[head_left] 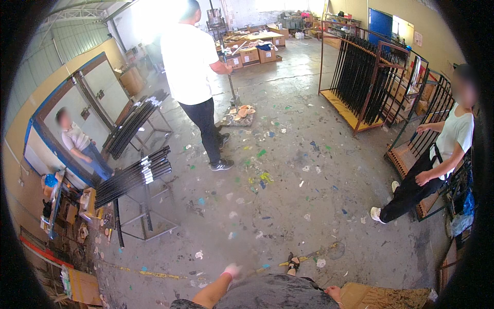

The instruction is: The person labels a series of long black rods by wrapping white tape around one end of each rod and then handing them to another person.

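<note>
No lettering or number can be read. Small pale labels point(246, 58) stand on the cardboard cartons point(253, 53) near the far edge of the floor point(303, 72), and a pale sheet point(418, 38) hangs on the right-hand wall point(437, 44), their print too small to make out. White patches point(147, 169) on the nearer black bars point(117, 188) are equally unreadable.

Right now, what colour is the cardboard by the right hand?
The cardboard is brown, seen best in the head view.
</note>
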Motion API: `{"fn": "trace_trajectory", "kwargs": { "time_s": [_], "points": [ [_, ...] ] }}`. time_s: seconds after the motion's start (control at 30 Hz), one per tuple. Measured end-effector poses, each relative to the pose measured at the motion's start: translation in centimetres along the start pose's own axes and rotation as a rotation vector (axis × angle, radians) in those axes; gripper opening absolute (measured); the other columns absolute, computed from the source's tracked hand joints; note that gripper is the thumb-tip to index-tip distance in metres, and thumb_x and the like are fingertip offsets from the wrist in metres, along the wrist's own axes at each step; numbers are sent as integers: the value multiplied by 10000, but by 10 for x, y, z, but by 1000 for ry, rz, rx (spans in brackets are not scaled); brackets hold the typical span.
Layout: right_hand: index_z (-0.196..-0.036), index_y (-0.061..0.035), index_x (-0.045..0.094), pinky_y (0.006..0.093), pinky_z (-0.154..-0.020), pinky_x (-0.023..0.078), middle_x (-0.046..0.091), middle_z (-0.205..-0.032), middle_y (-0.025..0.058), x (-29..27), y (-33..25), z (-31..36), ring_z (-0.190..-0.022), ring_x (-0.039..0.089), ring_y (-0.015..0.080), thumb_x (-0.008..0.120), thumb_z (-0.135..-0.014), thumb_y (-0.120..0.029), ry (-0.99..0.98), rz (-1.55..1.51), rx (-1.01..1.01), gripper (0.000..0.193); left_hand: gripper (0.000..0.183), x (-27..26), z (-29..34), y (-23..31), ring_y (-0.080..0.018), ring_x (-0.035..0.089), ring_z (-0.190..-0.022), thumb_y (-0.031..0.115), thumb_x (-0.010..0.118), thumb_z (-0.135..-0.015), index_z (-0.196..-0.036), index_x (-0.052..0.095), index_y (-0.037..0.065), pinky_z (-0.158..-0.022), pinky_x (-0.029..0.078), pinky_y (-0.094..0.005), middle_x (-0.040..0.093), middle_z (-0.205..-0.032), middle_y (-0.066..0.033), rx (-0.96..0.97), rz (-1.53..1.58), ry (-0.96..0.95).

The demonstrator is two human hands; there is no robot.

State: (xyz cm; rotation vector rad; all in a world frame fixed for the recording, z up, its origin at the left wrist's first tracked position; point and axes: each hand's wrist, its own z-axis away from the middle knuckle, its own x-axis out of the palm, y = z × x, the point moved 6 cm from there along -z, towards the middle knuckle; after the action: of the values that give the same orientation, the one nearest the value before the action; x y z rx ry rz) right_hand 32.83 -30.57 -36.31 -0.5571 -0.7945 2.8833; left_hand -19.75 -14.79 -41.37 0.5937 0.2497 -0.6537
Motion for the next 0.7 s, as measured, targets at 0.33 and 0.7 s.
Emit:
{"fn": "trace_trajectory", "kwargs": {
  "time_s": [0.33, 0.7],
  "points": [
    [-773, -28, 564, 303, -357, 438, 567, -577, 82, 1, 5, -9, -429, 548, 182, 513, -827, -63, 39, -57, 41, 82, 499, -2, 12, -1, -272, 665, -795, 319, 576, -829, -1172, 533, -41, -664, 533, -379, 636, -1006, -202, -96, 240, 9],
    [-813, 93, 630, 292, -579, 527, 665, -715, 109, -3, 4, -8, -640, 662, 173, 595, -762, -54, 75, -73, -7, 159, 514, -9, 29, 16, -274, 661, -774, 323, 586, -815, -1177, 527, -37, -657, 527, -370, 650, -956, -187, -103, 255, 41]
  ]
}}
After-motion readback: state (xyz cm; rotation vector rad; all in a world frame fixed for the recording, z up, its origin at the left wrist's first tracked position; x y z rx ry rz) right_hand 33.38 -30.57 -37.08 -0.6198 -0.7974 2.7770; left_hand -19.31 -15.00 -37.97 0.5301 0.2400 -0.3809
